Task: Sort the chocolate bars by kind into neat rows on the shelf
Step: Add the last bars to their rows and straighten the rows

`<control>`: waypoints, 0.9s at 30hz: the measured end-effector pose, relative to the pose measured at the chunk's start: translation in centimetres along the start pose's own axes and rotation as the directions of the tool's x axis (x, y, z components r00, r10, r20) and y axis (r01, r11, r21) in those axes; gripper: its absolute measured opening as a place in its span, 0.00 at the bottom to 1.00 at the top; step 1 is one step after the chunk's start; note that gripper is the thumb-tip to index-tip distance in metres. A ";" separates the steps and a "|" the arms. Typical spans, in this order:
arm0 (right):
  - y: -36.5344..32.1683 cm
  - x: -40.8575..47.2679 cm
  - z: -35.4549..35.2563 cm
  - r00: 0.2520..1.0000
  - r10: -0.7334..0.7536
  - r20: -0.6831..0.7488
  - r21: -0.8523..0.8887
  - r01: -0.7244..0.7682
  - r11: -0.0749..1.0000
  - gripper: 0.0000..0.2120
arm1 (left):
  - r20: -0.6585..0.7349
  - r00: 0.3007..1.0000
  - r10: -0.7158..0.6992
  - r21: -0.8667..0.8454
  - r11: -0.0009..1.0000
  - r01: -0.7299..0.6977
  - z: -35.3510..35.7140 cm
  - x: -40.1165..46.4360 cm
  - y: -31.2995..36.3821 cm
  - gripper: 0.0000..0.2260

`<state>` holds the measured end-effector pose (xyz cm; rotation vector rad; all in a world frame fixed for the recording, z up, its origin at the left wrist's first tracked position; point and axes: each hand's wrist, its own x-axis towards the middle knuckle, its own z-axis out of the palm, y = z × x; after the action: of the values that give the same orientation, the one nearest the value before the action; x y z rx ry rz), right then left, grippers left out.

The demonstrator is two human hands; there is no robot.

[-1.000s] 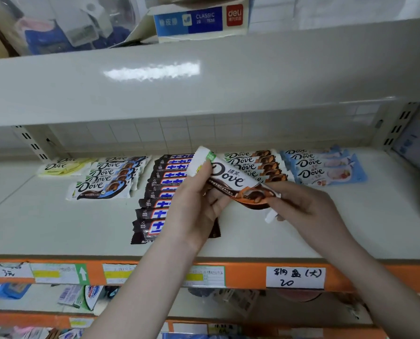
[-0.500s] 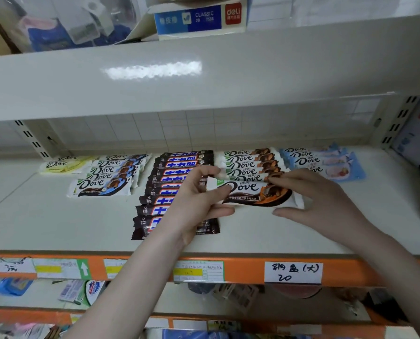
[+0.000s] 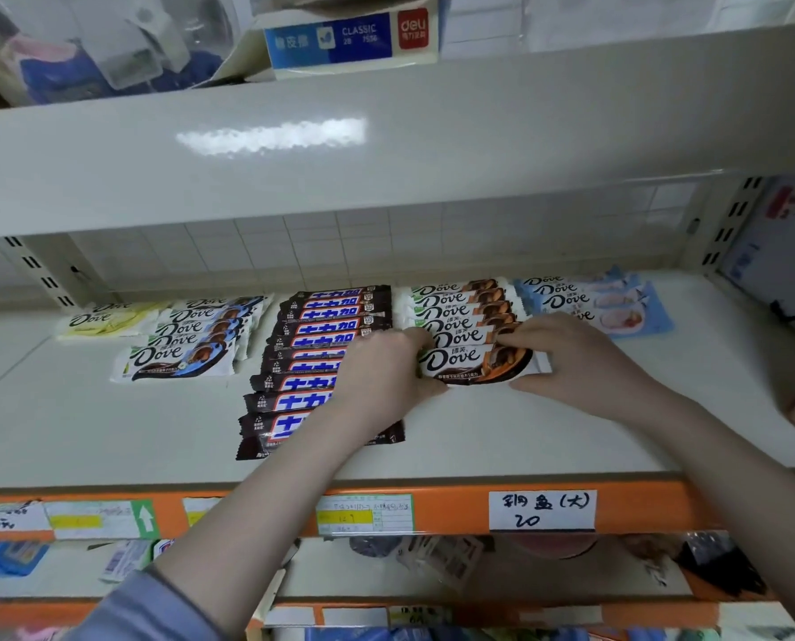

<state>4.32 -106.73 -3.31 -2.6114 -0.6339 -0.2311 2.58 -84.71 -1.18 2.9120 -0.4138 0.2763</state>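
An orange-and-brown Dove bar (image 3: 472, 365) lies flat on the white shelf (image 3: 502, 432) at the front of its own row (image 3: 460, 312). My left hand (image 3: 382, 377) pinches its left end and my right hand (image 3: 571, 358) pinches its right end. To the left runs a long row of dark bars with blue lettering (image 3: 321, 349), partly under my left wrist. Further left are a row of blue-brown Dove bars (image 3: 192, 340) and a yellow Dove bar (image 3: 104, 319). A light blue Dove row (image 3: 594, 303) sits at the right.
An upper shelf (image 3: 386, 145) overhangs close above, holding a blue box (image 3: 349, 39). The orange front edge (image 3: 456, 506) carries price labels. A slotted upright (image 3: 728, 229) and a side wall close off the right. A lower shelf holds assorted goods.
The orange Dove bar, held tilted in the air a second ago, has been lowered flat onto the shelf at the front of its row. Both hands moved forward with it.
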 end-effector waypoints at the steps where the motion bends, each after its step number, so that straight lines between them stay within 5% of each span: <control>1: 0.1 0.2 0.0 1.000 -0.006 0.002 -0.010 0.006 1.000 0.24 | -0.012 1.000 0.011 0.038 0.999 -0.010 0.2 0.2 -0.1 0.22; 27: 0.3 -0.1 0.3 0.995 -0.093 -0.024 -0.289 0.082 0.954 0.19 | -0.059 0.997 0.052 0.077 0.996 -0.047 1.5 0.3 0.2 0.20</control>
<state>4.38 -106.84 -3.72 -2.8504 -0.7534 -0.4279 3.03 -85.28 -2.55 2.9612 -0.4760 0.3948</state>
